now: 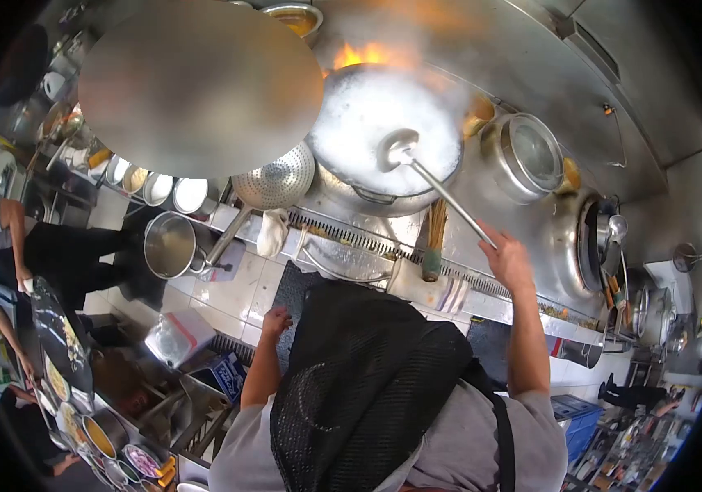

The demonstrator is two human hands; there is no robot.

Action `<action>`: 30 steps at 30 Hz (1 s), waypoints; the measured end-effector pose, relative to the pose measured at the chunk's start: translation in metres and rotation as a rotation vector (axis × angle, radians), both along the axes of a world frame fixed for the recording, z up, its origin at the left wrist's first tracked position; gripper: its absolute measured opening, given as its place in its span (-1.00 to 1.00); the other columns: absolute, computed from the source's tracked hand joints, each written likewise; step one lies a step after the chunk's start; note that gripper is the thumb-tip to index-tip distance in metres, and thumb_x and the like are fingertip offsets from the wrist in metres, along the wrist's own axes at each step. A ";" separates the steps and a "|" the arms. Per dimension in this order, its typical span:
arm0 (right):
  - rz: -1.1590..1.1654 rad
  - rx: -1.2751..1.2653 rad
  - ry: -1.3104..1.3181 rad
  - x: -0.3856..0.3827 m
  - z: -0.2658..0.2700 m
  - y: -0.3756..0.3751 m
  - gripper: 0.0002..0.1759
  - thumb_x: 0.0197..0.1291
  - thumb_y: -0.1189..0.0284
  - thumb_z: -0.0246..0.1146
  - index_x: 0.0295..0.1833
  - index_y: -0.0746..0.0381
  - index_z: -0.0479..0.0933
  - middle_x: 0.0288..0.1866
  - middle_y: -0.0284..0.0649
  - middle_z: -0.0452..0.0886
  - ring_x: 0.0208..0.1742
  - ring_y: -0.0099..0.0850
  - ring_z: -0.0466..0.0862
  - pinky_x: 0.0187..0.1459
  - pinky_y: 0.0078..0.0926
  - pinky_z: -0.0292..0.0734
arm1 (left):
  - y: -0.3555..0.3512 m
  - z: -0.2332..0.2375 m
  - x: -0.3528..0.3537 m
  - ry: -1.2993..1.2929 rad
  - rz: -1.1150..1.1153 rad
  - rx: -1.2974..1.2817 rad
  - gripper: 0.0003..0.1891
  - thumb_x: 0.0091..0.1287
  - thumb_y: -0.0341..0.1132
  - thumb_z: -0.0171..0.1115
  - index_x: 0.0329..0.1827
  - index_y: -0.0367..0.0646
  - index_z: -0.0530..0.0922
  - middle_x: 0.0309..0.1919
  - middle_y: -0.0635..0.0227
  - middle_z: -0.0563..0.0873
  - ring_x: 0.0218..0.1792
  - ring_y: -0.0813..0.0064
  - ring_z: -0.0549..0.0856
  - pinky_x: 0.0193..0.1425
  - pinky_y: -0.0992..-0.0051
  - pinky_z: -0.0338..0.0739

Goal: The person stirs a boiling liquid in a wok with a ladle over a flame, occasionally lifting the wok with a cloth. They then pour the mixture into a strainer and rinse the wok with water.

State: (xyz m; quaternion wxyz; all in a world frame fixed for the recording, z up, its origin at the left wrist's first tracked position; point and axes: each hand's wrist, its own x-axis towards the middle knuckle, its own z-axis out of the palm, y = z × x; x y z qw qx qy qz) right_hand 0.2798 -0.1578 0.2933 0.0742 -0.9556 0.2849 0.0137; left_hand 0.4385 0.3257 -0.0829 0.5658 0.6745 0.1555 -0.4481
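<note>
Here the right hand (507, 258) wraps its fingers around the end of the ladle (400, 149), whose bowl sits in the steaming wok (367, 115). The long handle keeps the hand clear of the flames (363, 56). The left hand (275, 321) hangs below the counter (335, 258), fingers curled, empty.

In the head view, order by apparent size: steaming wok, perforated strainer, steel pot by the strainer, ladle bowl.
1. Wok, largest.
2. Perforated strainer and steel pot: about alike, not ranked.
3. Ladle bowl, smallest; the right hand grips its handle.
</note>
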 end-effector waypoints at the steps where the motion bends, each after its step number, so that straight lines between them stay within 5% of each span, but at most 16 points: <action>1: 0.007 0.006 0.010 -0.005 0.008 0.000 -0.50 0.28 0.33 0.21 0.34 -0.22 0.44 -0.15 -0.04 0.64 -0.21 0.02 0.66 -0.16 -0.09 0.58 | 0.001 0.004 -0.005 0.005 0.008 0.039 -0.69 0.21 -0.44 0.22 0.02 -0.29 0.50 -0.47 0.36 0.61 -0.58 0.55 0.59 -0.58 0.60 0.41; 4: 0.055 0.083 -0.140 -0.019 0.038 0.001 -0.54 0.25 0.39 0.25 0.28 -0.05 0.51 -0.16 0.02 0.68 -0.23 0.06 0.65 -0.17 -0.15 0.57 | 0.019 -0.016 -0.015 0.125 0.048 0.030 -0.76 0.23 -0.46 0.17 -0.04 -0.26 0.52 -0.50 0.36 0.60 -0.58 0.54 0.60 -0.61 0.59 0.41; 6: 0.089 0.192 -0.207 -0.022 0.063 0.005 -0.56 0.22 0.44 0.29 0.24 0.12 0.55 -0.33 -0.02 0.68 -0.36 -0.09 0.66 -0.25 -0.25 0.54 | 0.034 -0.042 -0.015 0.234 0.079 -0.020 -0.82 0.24 -0.47 0.15 -0.10 -0.24 0.54 -0.51 0.36 0.60 -0.58 0.54 0.60 -0.62 0.59 0.40; 8: -0.040 0.318 -0.091 -0.021 0.097 0.014 -0.55 0.23 0.46 0.28 0.25 0.16 0.53 -0.43 -0.05 0.62 -0.43 -0.22 0.62 -0.30 -0.31 0.51 | 0.042 -0.056 -0.013 -0.106 -0.597 0.211 -0.93 0.24 -0.49 0.10 -0.27 -0.19 0.55 -0.56 0.38 0.57 -0.61 0.55 0.57 -0.65 0.59 0.38; 9: -0.171 0.438 0.024 -0.020 0.104 0.017 -0.54 0.24 0.48 0.27 0.27 0.19 0.52 -0.52 -0.09 0.55 -0.49 -0.35 0.57 -0.34 -0.37 0.49 | 0.039 -0.046 -0.014 -0.103 -0.596 0.214 -0.93 0.24 -0.49 0.10 -0.27 -0.19 0.55 -0.56 0.38 0.57 -0.61 0.55 0.57 -0.65 0.59 0.38; 11: -0.271 0.550 0.085 -0.022 0.102 0.014 -0.53 0.25 0.48 0.26 0.29 0.17 0.50 -0.54 -0.12 0.51 -0.51 -0.43 0.52 -0.36 -0.41 0.46 | 0.030 -0.024 -0.018 0.202 -0.022 0.055 -0.93 0.24 -0.48 0.10 -0.39 -0.15 0.53 -0.61 0.40 0.53 -0.64 0.57 0.55 -0.67 0.60 0.37; 15: -0.243 0.611 0.090 -0.016 0.061 0.014 -0.52 0.28 0.44 0.24 0.33 0.12 0.47 -0.55 -0.13 0.45 -0.52 -0.51 0.45 -0.38 -0.45 0.45 | 0.012 0.001 -0.009 0.185 0.103 0.064 -0.95 0.23 -0.47 0.11 -0.38 -0.14 0.52 -0.62 0.42 0.52 -0.65 0.59 0.54 -0.69 0.59 0.36; 19: 0.019 0.373 -0.215 -0.006 -0.047 0.007 -0.50 0.27 0.38 0.24 0.34 0.02 0.46 -0.38 0.13 0.63 -0.32 0.02 0.69 -0.19 -0.12 0.55 | 0.005 0.007 0.000 0.096 0.121 0.109 -0.97 0.23 -0.48 0.12 -0.33 -0.17 0.53 -0.61 0.39 0.52 -0.65 0.58 0.53 -0.69 0.59 0.35; 22: -0.115 0.400 -0.144 0.022 -0.088 0.020 -0.47 0.29 0.37 0.21 0.39 -0.05 0.40 -0.25 0.21 0.63 -0.17 0.19 0.64 -0.11 0.01 0.52 | 0.014 -0.019 0.007 0.121 0.140 0.035 -0.95 0.25 -0.48 0.11 -0.28 -0.18 0.54 -0.59 0.41 0.51 -0.65 0.58 0.51 -0.70 0.60 0.33; 26: -0.104 0.365 -0.173 0.050 -0.120 0.023 -0.45 0.31 0.33 0.17 0.42 -0.08 0.34 -0.25 0.22 0.63 -0.19 0.18 0.64 -0.11 0.06 0.51 | 0.010 -0.002 0.008 0.137 0.201 0.062 -0.92 0.27 -0.50 0.10 -0.23 -0.19 0.53 -0.59 0.44 0.50 -0.64 0.59 0.50 -0.69 0.61 0.30; 30: -0.098 0.362 -0.235 0.071 -0.134 0.017 -0.46 0.33 0.30 0.15 0.43 -0.08 0.33 -0.26 0.22 0.63 -0.21 0.20 0.63 -0.10 0.09 0.50 | 0.036 -0.033 0.003 0.203 0.201 -0.115 -0.88 0.32 -0.48 0.09 -0.13 -0.19 0.53 -0.51 0.37 0.59 -0.61 0.61 0.54 -0.69 0.66 0.31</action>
